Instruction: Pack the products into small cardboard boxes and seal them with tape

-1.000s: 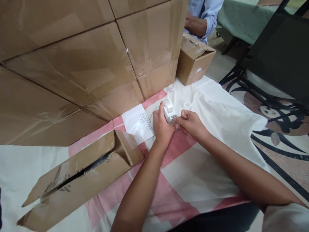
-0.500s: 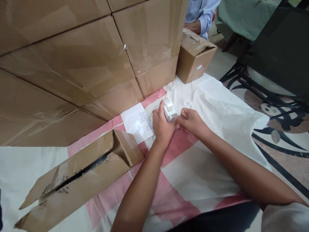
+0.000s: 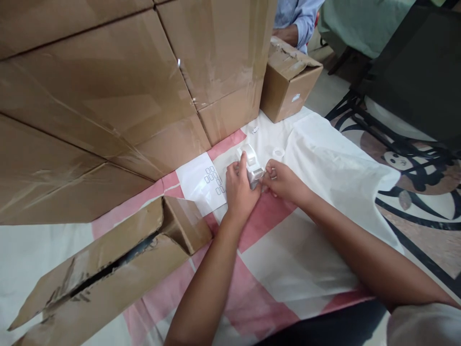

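My left hand (image 3: 238,190) is wrapped round a small white tape dispenser (image 3: 251,162) that rests on the pink and white cloth (image 3: 288,259). My right hand (image 3: 283,179) is closed in a pinch right at the dispenser's front end; what it pinches is too small to make out. Just left of my left hand lies a white sticker sheet (image 3: 201,183) with several small rectangles printed on it.
Large taped cardboard boxes (image 3: 118,81) wall off the left and back. A torn flattened box (image 3: 104,269) lies at front left. A small brown box (image 3: 288,79) stands behind, with another person's blue sleeve (image 3: 298,17) above it. A small tape roll (image 3: 278,153) lies near a black chair frame (image 3: 403,96).
The view has shifted a little. My left thumb has slid down the dispenser's side, and my right hand has closed in tighter on its front end.
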A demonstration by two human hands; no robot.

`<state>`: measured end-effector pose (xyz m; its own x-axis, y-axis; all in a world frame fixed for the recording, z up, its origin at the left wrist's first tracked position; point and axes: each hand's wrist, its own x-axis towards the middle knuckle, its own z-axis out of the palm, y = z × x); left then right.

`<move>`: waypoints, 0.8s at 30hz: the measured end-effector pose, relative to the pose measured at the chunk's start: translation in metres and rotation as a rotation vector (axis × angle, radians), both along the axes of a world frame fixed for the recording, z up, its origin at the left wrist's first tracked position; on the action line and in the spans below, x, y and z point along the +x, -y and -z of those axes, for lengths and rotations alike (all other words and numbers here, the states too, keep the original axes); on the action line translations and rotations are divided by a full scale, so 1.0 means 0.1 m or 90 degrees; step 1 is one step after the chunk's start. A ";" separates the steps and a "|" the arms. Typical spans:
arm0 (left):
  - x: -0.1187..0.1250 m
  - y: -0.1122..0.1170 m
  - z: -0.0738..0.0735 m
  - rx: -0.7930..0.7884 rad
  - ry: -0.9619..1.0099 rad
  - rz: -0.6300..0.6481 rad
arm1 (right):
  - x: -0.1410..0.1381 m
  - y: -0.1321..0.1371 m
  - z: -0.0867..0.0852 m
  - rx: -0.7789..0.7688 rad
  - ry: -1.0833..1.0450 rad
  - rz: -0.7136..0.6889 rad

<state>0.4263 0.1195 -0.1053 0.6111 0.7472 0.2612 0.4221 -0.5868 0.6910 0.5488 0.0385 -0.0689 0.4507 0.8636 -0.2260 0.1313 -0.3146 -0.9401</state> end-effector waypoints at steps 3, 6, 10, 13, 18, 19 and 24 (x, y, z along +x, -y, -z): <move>0.00 0.00 0.00 0.005 0.010 0.004 | 0.01 0.00 0.05 -0.043 0.037 -0.006; 0.00 -0.01 0.00 -0.002 0.033 0.015 | 0.10 0.01 0.04 -0.080 -0.020 -0.043; -0.01 -0.03 0.01 -0.029 0.070 0.024 | 0.25 0.06 -0.14 -0.072 -0.080 -0.170; -0.01 -0.03 0.00 -0.038 0.108 0.029 | 0.27 0.10 -0.32 -0.001 -0.099 -0.204; -0.03 0.04 -0.09 0.016 0.218 -0.001 | 0.19 0.12 -0.37 0.111 -0.068 -0.182; -0.04 0.06 -0.11 0.007 0.235 0.011 | 0.18 0.11 -0.34 0.131 -0.061 -0.178; -0.07 0.10 -0.19 -0.080 0.294 0.101 | 0.19 0.10 -0.20 0.164 0.006 -0.183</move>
<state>0.4194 0.1096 -0.0865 0.5616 0.6974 0.4453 -0.0324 -0.5192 0.8541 0.5680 0.0283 -0.0487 0.1835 0.9829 0.0175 0.1892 -0.0179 -0.9818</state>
